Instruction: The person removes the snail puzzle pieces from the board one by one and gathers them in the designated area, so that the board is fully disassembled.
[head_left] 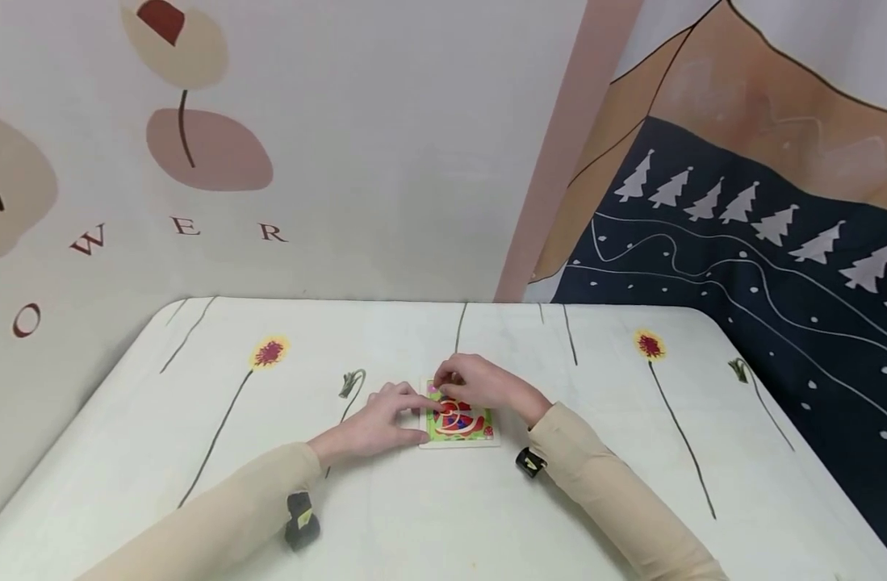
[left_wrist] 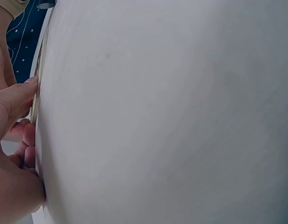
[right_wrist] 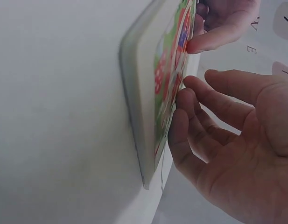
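Observation:
A small square board (head_left: pixel 461 443) with a pale rim and a bright red, green and blue picture lies flat on the table. It looks like a child's puzzle, but separate pieces are hard to make out. My left hand (head_left: pixel 382 423) is at its left side, thumb against the lower left edge and index finger extended onto the picture. Over the upper part hovers my right hand (head_left: pixel 483 382), its fingers bent, fingertips touching the picture. In the right wrist view, the right thumb stands apart from the fingers (right_wrist: pixel 181 123), and no piece shows between them.
The white table (head_left: pixel 414 516) has printed flowers and stems, such as a red-and-yellow bloom (head_left: pixel 269 353). Black wrist devices sit by the left sleeve (head_left: pixel 218 508) and right sleeve (head_left: pixel 603 476). A pale wall (head_left: pixel 385 202) and dark tree-patterned cloth (head_left: pixel 704 250) stand behind.

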Motion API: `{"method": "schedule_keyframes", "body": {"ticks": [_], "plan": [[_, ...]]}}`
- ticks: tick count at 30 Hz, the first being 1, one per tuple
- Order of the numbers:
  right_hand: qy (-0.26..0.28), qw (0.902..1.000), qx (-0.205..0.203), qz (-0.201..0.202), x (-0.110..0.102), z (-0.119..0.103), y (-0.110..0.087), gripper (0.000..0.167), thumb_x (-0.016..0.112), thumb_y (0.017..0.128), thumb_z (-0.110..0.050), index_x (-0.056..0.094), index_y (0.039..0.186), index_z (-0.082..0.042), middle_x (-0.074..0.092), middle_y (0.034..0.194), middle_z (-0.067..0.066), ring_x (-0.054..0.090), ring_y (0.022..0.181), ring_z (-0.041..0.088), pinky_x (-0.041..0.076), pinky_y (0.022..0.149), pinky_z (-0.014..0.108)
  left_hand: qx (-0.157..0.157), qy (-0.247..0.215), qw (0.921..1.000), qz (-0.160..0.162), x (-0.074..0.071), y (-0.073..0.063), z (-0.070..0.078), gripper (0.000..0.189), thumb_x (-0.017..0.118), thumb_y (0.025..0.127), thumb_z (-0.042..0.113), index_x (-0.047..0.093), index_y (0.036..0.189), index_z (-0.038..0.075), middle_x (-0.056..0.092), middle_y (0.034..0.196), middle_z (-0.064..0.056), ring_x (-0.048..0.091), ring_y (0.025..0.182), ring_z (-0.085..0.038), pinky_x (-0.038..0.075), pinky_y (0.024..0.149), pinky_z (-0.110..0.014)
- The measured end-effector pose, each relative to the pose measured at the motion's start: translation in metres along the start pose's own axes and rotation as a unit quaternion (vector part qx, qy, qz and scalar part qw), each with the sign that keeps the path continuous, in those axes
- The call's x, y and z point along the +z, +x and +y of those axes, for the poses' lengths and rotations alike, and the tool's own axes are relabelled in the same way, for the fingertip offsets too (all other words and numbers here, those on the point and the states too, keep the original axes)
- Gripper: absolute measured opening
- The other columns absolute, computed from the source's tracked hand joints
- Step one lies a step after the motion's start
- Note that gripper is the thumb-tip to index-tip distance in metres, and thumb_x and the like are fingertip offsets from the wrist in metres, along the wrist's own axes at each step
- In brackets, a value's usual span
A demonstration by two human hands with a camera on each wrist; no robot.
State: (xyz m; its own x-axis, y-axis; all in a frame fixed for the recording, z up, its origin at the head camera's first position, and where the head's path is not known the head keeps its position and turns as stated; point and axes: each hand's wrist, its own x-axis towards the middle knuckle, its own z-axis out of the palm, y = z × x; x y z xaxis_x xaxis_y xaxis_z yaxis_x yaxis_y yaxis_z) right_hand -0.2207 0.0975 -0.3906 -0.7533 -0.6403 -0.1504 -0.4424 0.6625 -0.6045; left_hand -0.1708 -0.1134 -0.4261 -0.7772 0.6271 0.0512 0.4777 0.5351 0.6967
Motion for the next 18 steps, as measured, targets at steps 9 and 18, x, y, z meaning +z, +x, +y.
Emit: {"method": "schedule_keyframes", "body": {"ticks": [9, 18], "plan": [[-0.026, 0.9995, -0.014, 0.01, 0.0005, 0.0003, 0.0001, 0.018, 0.06, 0.095, -0.01, 0.067, 0.11, -0.002, 0.062, 0.099, 0.002, 0.054, 0.086, 0.012, 0.046, 0.075, 0.028, 0.001, -0.005, 1.0, 0.0, 0.0004, 0.0002, -0.0021, 0.041, 0.075, 0.084, 0.024, 0.067, 0.123, 0.016, 0.051, 0.098, 0.005, 0.041, 0.094, -0.018, 0.027, 0.08, -0.04], [-0.028, 0.9994, -0.017, 0.009, -0.0002, -0.0021, 0.001, 0.019, 0.062, 0.095, -0.014, 0.066, 0.11, -0.003, 0.058, 0.099, 0.003, 0.051, 0.086, 0.014, 0.044, 0.075, 0.029, 0.002, -0.002, 1.0, -0.005, -0.0023, 0.0009, 0.0005, 0.042, 0.074, 0.084, 0.025, 0.066, 0.125, 0.016, 0.051, 0.1, 0.004, 0.041, 0.094, -0.018, 0.027, 0.08, -0.039]]}}
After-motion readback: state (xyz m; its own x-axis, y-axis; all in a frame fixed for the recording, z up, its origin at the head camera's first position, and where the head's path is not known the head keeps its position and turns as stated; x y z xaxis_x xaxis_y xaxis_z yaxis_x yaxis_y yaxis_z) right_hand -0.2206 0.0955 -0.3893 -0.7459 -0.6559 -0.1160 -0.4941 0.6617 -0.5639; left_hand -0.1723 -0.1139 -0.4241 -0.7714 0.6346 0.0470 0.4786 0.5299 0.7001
